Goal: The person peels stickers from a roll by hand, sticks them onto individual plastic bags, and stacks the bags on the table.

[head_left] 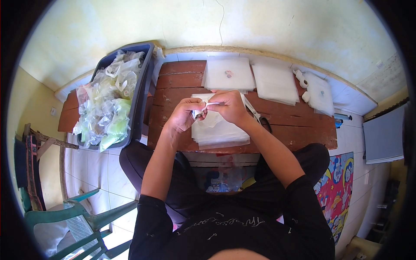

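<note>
Brown wooden table (303,131); both hands (187,113) (230,108) half-closed, pinching small whitish item (199,112).

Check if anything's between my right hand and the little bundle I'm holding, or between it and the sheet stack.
Nothing visible blocks either. Your right hand is at the bundle, gripped by your left hand. Only your own fingers show around it near the stack; the scissors lie off to the right.

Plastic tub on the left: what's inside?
The tub holds a heap of translucent plastic bags, some green-tinted. The heap covers the tub's bottom and any lower layers; what the bags contain can't be made out.
</note>
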Tool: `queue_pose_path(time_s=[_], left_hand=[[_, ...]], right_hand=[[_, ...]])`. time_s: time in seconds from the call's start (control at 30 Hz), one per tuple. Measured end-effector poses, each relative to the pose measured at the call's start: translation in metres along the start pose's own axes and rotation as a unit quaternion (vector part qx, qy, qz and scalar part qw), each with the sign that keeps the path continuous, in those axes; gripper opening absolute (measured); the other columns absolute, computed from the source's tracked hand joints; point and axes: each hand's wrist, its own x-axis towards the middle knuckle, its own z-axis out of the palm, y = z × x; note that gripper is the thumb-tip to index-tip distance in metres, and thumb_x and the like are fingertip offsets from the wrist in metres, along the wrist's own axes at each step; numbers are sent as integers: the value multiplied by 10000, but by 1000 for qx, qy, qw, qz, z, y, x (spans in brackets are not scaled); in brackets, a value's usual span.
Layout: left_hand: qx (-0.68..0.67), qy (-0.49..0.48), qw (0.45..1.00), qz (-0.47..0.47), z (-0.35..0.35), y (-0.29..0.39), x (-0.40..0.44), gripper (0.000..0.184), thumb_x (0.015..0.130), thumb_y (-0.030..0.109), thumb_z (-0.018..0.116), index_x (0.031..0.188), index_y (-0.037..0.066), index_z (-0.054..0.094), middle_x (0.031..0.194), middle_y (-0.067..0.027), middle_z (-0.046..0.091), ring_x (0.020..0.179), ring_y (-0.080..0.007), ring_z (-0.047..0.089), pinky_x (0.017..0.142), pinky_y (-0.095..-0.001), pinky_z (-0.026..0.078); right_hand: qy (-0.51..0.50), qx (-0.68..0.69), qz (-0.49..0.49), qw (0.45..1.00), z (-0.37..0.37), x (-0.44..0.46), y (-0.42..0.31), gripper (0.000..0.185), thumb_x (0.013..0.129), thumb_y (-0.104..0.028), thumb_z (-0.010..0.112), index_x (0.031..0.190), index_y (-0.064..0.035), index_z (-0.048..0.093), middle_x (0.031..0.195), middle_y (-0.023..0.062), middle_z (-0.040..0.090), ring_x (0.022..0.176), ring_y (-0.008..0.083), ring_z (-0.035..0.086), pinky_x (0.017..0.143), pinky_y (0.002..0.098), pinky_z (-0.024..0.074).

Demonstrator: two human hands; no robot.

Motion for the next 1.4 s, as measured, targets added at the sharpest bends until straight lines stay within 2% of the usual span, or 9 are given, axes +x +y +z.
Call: queue_pose_path(time_s=[0.2, 0.3, 0.37, 0.43, 0.63, 0.8, 0.93, 1.23, 1.4], left_hand=[[44, 76, 996, 29, -21, -12, 12, 205, 900, 208, 664, 847, 11, 653, 752, -42, 633, 659, -123, 578, 603, -255, 431], [466, 279, 834, 98, -22, -13, 19, 190, 881, 184, 667, 865, -5, 660, 804, -106, 662, 743, -216, 645, 696, -355, 502], [510, 288, 797, 149, -39, -26, 27, 170, 859, 169, 683, 883, 2, 663, 835, -124, 665, 770, -261, 650, 712, -382, 506], [551, 293, 756, 199, -59, -39, 31, 161, 837, 154, 700, 900, 9, 666, 865, -141, 669, 797, -307, 655, 729, -409, 510], [636, 286, 710, 95, -79, -64, 33, 257, 784, 136, 737, 1011, 46, 659, 1096, -157, 639, 1035, -349, 598, 865, -447, 481], [669, 320, 610, 278, -65, -67, 36, 307, 823, 202, 716, 1076, 39, 658, 1131, -163, 632, 1083, -348, 573, 981, -472, 419], [661, 258, 668, 224, -34, -65, 34, 356, 835, 255, 714, 1112, 38, 655, 1127, -166, 638, 1102, -350, 571, 999, -457, 417], [607, 175, 732, 254, -34, -88, 48, 346, 801, 154, 721, 1112, 14, 662, 1193, -183, 636, 1104, -363, 594, 944, -426, 473], [579, 158, 773, 205, -39, -93, 52, 348, 777, 77, 728, 1112, 8, 666, 1218, -195, 625, 1120, -352, 597, 944, -396, 481]], right_hand=[[48, 29, 180, 982, -21, 12, -14, 193, 784, -146, 779, 858, 24, 724, 811, 109, 704, 730, 160, 644, 755, 299, 488], [87, -42, 84, 992, -26, 12, 2, 202, 787, -158, 789, 890, 7, 734, 890, 107, 687, 808, 162, 623, 764, 291, 474], [113, -113, 32, 987, -29, 13, 4, 203, 789, -158, 791, 899, 3, 735, 913, 101, 680, 818, 161, 614, 758, 287, 470], [155, 38, 110, 981, -34, 18, -4, 190, 793, -149, 790, 912, -8, 742, 914, 87, 674, 810, 162, 609, 746, 287, 470], [145, 72, 169, 972, -42, 16, -5, 166, 815, -110, 760, 944, -8, 738, 909, 94, 690, 785, 156, 626, 716, 286, 491], [56, 10, 179, 982, -33, -15, 30, 161, 874, -82, 686, 1006, 9, 699, 889, 90, 699, 744, 133, 605, 670, 298, 486], [-29, -119, 206, 971, -23, -31, 27, 185, 844, -61, 664, 1011, 17, 671, 807, 134, 690, 719, 187, 642, 691, 313, 502], [-110, 19, 211, 971, 4, -54, 50, 136, 821, -36, 641, 945, 21, 632, 763, 161, 687, 685, 300, 670, 664, 359, 517], [-101, -111, 227, 962, 4, -52, 51, 128, 751, -69, 740, 859, -44, 675, 1089, 193, 628, 942, 298, 644, 796, 385, 500]])
